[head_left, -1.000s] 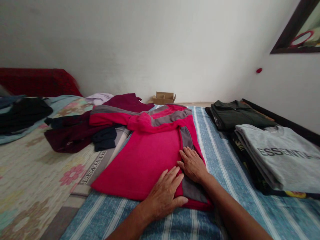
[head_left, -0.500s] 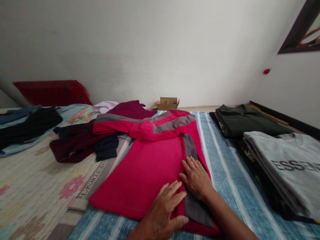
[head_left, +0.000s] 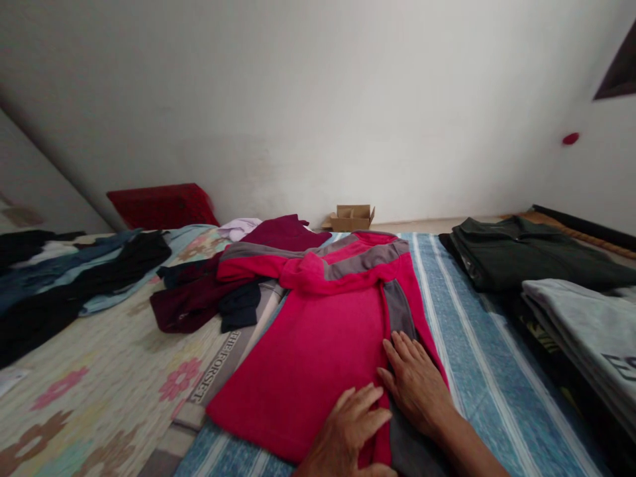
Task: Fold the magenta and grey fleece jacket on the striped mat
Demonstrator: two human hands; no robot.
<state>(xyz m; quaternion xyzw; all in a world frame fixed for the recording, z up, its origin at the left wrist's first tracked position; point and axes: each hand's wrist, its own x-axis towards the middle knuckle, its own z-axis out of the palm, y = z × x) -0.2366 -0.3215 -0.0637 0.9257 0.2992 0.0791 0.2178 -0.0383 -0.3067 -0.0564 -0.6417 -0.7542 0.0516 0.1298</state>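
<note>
A bright pink long-sleeved top (head_left: 318,358) with grey panels lies spread on the bed. Its right side is turned inward, so that a grey strip runs down that edge, and one sleeve stretches across the upper part to the left. My left hand (head_left: 350,430) rests on the lower part of the top, fingers spread. Slightly farther up, my right hand (head_left: 416,379) lies flat over the grey strip, its fingers extended. Both palms face down on the cloth, and neither hand grips anything. The lower frame edge cuts off part of my left hand.
Maroon and dark clothes (head_left: 186,301) lie beside the sleeve. Jeans and black garments (head_left: 99,271) spread at the left. A folded dark green garment (head_left: 536,255) and a grey shirt (head_left: 586,324) are stacked at the right. A small cardboard box (head_left: 352,217) stands by the wall.
The view has turned to the left and tilted slightly upward, so the scene sits farther right and lower. Both hands remain flat on the pink top, in nearly the same places.
</note>
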